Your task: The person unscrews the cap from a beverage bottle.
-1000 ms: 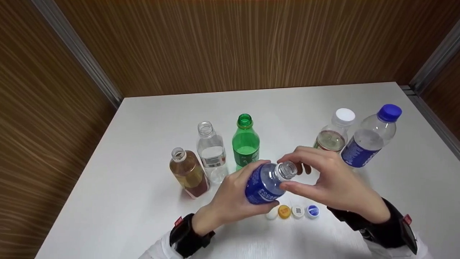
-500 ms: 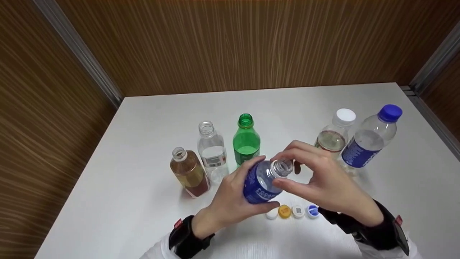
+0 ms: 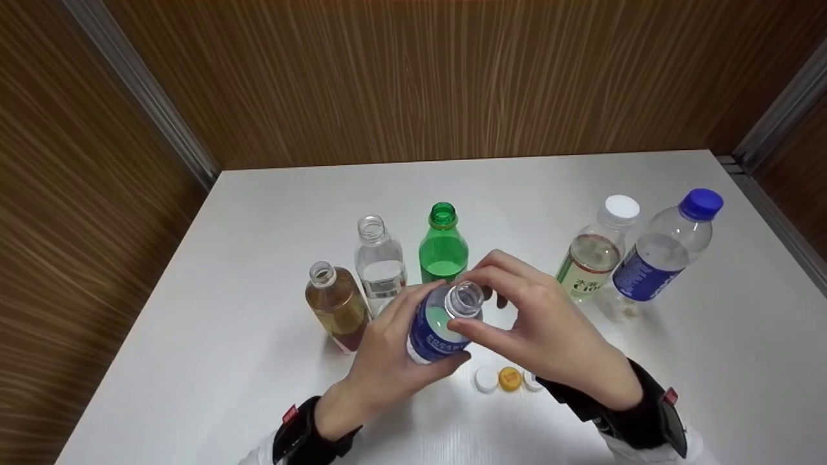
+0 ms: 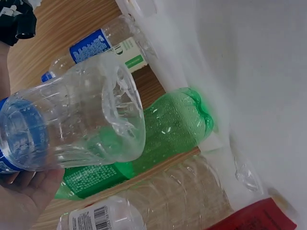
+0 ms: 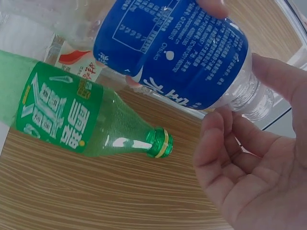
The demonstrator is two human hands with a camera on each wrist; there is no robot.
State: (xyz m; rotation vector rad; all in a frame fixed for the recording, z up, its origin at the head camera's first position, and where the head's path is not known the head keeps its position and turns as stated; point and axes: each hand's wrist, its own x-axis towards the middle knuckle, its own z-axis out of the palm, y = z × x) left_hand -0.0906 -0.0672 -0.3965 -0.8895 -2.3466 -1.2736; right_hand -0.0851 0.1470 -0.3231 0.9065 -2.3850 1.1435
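My left hand point(image 3: 387, 365) grips an uncapped plastic drink bottle point(image 3: 431, 336) with a blue label, its mouth leaning to the right. Thumb and fingers of my right hand point(image 3: 543, 323) pinch the bottle around its neck. The right wrist view shows the right thumb on one side of the bottle's neck and curled fingertips on the other. In the left wrist view, the bottle's clear base point(image 4: 120, 110) points away from the palm. An uncapped green bottle point(image 3: 443, 248) stands just behind the held one.
Left of the hands stand an uncapped clear bottle point(image 3: 381, 265) and an uncapped brown-tinted bottle point(image 3: 336, 307). A white-capped bottle point(image 3: 594, 248) and a blue-capped bottle point(image 3: 665, 248) stand at right. A white cap point(image 3: 486, 379) and a yellow cap point(image 3: 510, 379) lie in front, others hidden by my right wrist.
Both hands have moved left with the blue-labelled bottle, which now leans less. The right fingers have stayed at its neck. My right wrist now covers the blue cap on the table.
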